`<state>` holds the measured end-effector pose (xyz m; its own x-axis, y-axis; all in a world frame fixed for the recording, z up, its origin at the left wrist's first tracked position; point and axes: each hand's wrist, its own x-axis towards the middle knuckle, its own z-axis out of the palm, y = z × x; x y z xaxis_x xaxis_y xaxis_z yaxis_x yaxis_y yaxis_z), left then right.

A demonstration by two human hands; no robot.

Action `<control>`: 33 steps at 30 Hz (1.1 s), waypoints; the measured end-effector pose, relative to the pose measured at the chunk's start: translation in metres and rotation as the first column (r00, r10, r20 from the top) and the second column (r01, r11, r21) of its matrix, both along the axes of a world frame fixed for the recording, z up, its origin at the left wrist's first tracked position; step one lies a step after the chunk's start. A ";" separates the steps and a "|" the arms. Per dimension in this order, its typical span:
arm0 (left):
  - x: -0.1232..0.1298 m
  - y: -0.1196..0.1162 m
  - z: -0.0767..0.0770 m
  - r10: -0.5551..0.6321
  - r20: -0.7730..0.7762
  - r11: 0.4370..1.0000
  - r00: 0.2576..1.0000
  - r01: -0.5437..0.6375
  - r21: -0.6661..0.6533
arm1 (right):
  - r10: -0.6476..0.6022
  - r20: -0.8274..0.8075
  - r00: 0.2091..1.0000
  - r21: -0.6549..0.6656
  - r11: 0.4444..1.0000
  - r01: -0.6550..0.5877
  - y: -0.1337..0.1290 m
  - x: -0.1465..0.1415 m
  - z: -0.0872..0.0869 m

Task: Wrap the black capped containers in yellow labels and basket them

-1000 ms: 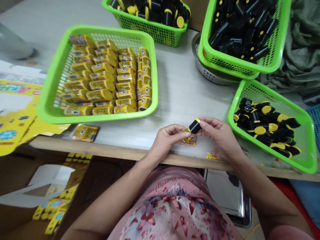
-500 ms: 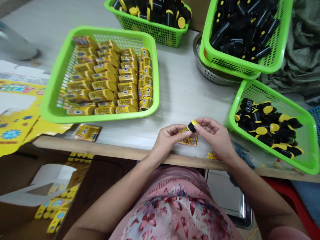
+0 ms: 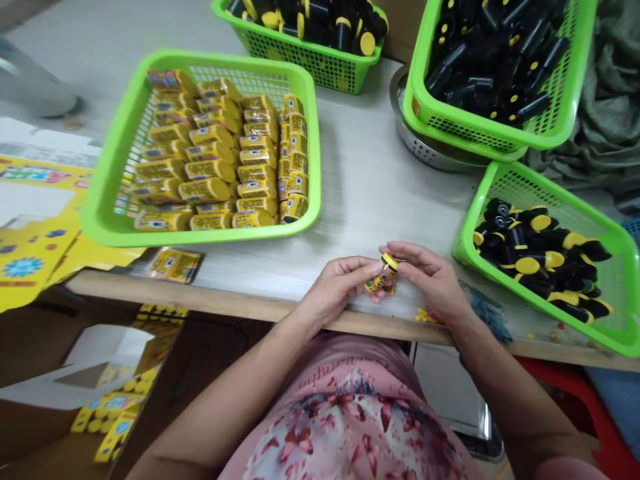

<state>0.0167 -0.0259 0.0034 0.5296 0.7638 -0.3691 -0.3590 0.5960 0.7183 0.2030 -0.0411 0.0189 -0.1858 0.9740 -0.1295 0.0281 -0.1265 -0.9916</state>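
Between my two hands, just over the table's front edge, is a small canister (image 3: 381, 276) with a yellow cap and a printed yellow wrapper. My left hand (image 3: 330, 285) pinches its wrapped side between thumb and fingers. At the cap end, my right hand (image 3: 435, 280) has its thumb and fingertips closed round it. A piece of flat printed wrapper (image 3: 393, 289) shows partly behind the canister, mostly hidden by my fingers. Small yellow bits (image 3: 425, 315) lie by my right wrist.
To the left, a green basket (image 3: 210, 238) holds rows of wrapped canisters. A green basket (image 3: 540, 319) of black, yellow-capped canisters stands at right, with two more green baskets behind. A packet of wrappers (image 3: 175, 265) lies near the edge. Below left is an open carton (image 3: 45, 440).
The printed yellow wrapper now covers the canister's body, where black showed before. The canister has tilted and sits slightly lower, and my right fingers have shifted around its cap end.
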 end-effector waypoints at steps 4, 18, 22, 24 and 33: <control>0.003 -0.003 0.000 0.093 -0.068 0.994 0.993 -0.089 0.068 | -0.088 0.044 0.995 -0.003 0.996 0.089 -0.001 -0.004 -0.003; 0.005 0.000 0.000 0.139 0.081 0.990 0.987 -0.137 -0.024 | -0.417 0.575 0.704 0.742 0.629 -0.234 -0.011 -0.030 -0.016; -0.002 0.000 0.000 -0.022 0.171 0.996 0.985 0.036 -0.079 | -0.356 0.574 0.737 0.720 0.647 -0.248 -0.013 -0.030 -0.014; -0.004 0.000 0.000 -0.023 0.167 0.995 0.986 0.038 -0.088 | -0.325 0.562 0.761 0.724 0.637 -0.263 -0.014 -0.028 -0.014; -0.002 0.001 0.000 0.097 0.061 0.993 0.993 -0.093 -0.076 | -0.307 0.594 0.743 0.732 0.588 -0.343 -0.011 -0.025 -0.013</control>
<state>0.0147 -0.0253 0.0029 0.4803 0.7841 -0.3931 -0.4606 0.6069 0.6477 0.1775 -0.0516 0.0056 -0.3973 0.7271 0.5599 0.6341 0.6586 -0.4052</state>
